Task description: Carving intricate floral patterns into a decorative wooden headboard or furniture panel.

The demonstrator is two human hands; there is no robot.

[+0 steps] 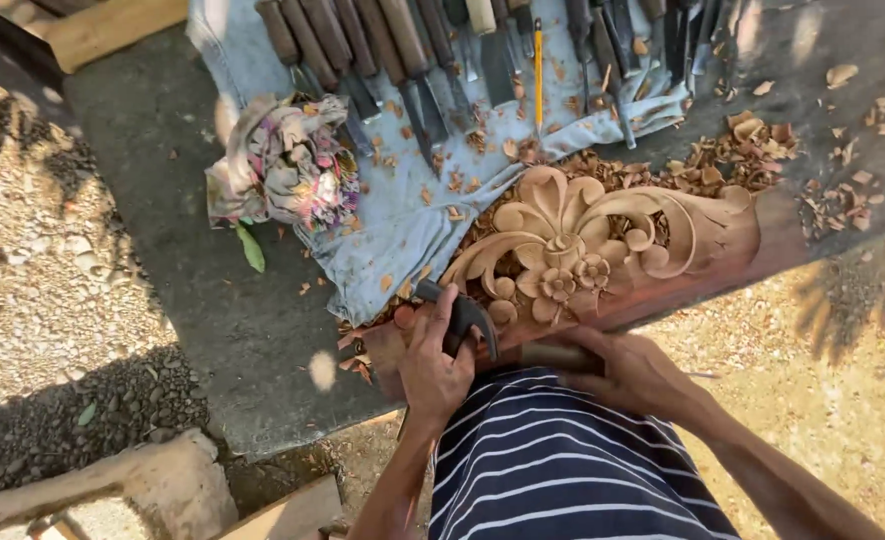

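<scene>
Down low, both hands [432, 365] [637, 375] crowd the carved panel's [602, 240] near edge

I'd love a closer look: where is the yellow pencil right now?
In the head view, the yellow pencil lies near the top centre on the blue cloth, among the row of chisels, beyond the carved wooden panel.

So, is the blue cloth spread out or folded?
Spread out: the cloth lies flat under a row of chisels and wood chips.

Outdoors, in dappled sunlight. Left of the dark concrete slab [162, 200], pale gravel [32, 260]; right of it, sandy ground [842, 390] strewn with wood chips.
</scene>
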